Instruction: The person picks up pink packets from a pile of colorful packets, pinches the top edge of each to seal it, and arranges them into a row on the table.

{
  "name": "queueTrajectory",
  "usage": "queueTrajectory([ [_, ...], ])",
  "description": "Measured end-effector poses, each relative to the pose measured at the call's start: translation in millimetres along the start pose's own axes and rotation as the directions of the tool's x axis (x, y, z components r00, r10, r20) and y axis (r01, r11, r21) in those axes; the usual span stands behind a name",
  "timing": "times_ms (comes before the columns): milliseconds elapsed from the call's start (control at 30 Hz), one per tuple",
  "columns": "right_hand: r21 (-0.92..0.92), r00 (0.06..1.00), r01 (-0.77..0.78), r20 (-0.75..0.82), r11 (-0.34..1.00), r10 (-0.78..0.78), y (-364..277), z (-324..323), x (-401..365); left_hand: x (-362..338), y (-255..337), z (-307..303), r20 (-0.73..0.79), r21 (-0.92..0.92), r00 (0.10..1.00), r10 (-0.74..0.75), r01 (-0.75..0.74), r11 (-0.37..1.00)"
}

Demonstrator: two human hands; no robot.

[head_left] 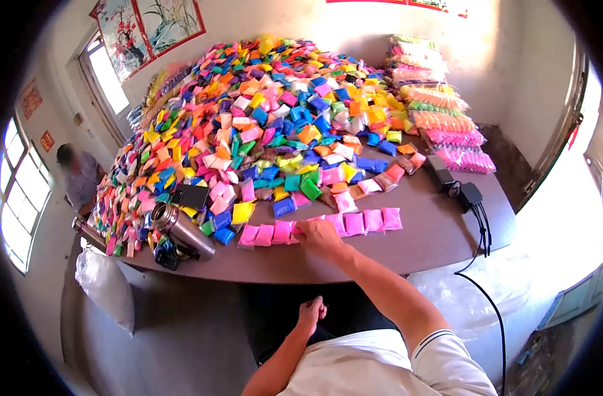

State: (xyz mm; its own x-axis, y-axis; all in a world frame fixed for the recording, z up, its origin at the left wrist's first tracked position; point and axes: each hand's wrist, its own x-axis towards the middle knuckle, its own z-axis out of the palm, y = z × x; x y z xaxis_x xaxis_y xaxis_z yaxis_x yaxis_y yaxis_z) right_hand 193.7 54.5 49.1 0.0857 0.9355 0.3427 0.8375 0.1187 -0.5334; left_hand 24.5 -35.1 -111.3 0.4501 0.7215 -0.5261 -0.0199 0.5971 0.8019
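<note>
A row of small pink packets (pixel 374 220) lies along the near part of the table (pixel 440 231). My right hand (pixel 321 236) reaches over the middle of this row, its fingers closed on a pink packet (pixel 297 230) and partly covering it. To the left of that hand, more pink packets (pixel 264 235) lie side by side. Below the table edge, my left hand (pixel 311 311) is curled in a fist near my lap, with nothing visible in it.
A huge heap of colourful packets (pixel 249 125) covers the far table. Bundled bags (pixel 446 119) stack at right. A steel flask (pixel 183 228), a phone (pixel 190 196) and a black box with cables (pixel 471 197) lie around. A person (pixel 82 175) sits at left.
</note>
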Motion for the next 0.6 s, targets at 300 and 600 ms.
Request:
queueTrajectory([
  [300, 0.033, 0.987, -0.064, -0.147, 0.997, 0.069, 28.1, -33.9, -6.6, 2.0, -7.4, -2.6, 0.018, 0.028, 1.0, -0.022, 0.021, 0.999],
  [600, 0.121, 0.951, -0.205, -0.21, 0.971, 0.227, 78.4, -56.8, 1.3, 5.6, -10.0, 8.5, -0.055, 0.142, 0.992, -0.114, 0.121, 0.983],
])
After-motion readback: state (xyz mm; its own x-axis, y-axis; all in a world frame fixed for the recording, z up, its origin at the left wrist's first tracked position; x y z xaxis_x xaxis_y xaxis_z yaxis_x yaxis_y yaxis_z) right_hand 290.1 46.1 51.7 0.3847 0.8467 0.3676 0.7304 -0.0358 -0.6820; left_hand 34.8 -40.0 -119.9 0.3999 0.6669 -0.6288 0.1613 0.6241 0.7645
